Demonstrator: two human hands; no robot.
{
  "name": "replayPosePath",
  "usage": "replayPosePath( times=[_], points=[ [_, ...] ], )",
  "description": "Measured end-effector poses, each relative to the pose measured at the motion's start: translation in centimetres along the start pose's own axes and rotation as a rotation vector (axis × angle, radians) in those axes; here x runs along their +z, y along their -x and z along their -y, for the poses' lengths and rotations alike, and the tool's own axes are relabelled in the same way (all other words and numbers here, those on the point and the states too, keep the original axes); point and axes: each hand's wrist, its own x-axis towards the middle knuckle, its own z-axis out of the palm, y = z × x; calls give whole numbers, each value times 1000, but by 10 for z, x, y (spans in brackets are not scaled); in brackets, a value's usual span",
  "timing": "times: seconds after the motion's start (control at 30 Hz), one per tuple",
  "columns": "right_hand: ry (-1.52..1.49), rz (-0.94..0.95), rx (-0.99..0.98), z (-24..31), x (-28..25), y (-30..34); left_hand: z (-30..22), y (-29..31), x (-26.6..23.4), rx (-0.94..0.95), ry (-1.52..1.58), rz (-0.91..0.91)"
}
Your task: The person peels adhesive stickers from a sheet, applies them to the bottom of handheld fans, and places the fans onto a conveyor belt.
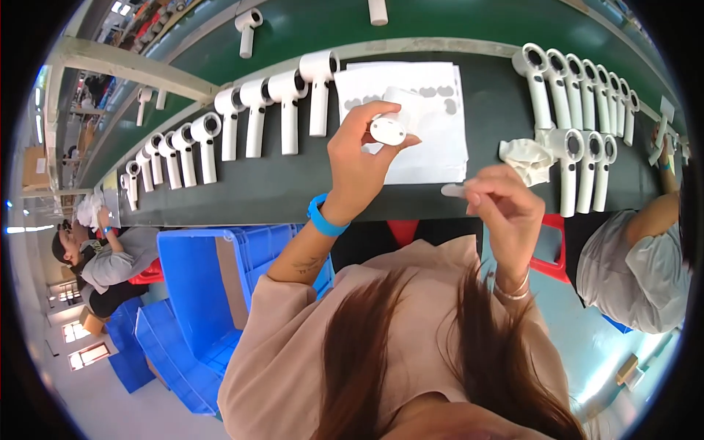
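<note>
My left hand (357,155) is wrapped round a white handheld fan (387,132) above the bench. The fan's rounded end faces me and shows small dark dots; the rest is mostly hidden behind my fingers. Between the thumb and fingers of my right hand (507,209) is a small pale oval piece (452,191), held apart from the fan, to its lower right. Under and behind the fan lie white paper sheets (433,165) printed or stuck with grey oval shapes.
White handheld fans (290,117) line the left of the bench; more fans (539,95) stand in rows at right. A crumpled white cloth (528,160) lies beside them. Beyond runs a green belt (455,26). Blue crates (194,293) stand at lower left. People sit on both sides.
</note>
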Motion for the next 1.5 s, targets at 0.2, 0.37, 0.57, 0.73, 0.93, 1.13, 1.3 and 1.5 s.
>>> replayPosePath(
  times=[0.2,0.37,0.57,0.73,0.93,1.13,1.3,1.5],
  points=[
    [-66,-61,20,7,33,-22,-13,18,-17,-141,6,72],
    [-14,-32,18,-1,42,-26,-14,21,-23,-81,83,68],
    [-17,15,31,-2,46,-27,-19,27,-24,-245,370,174],
    [6,19,84,-3,44,-30,-21,24,-31,-372,510,310],
    [12,10,91,-5,43,-30,-18,23,-30,-386,566,361],
    [13,-11,109,-3,42,-29,-19,24,-28,-385,541,354],
    [28,-14,112,-4,42,-27,-20,25,-28,-376,516,357],
    [38,-14,106,-5,41,-27,-19,25,-27,-351,490,355]
  ],
)
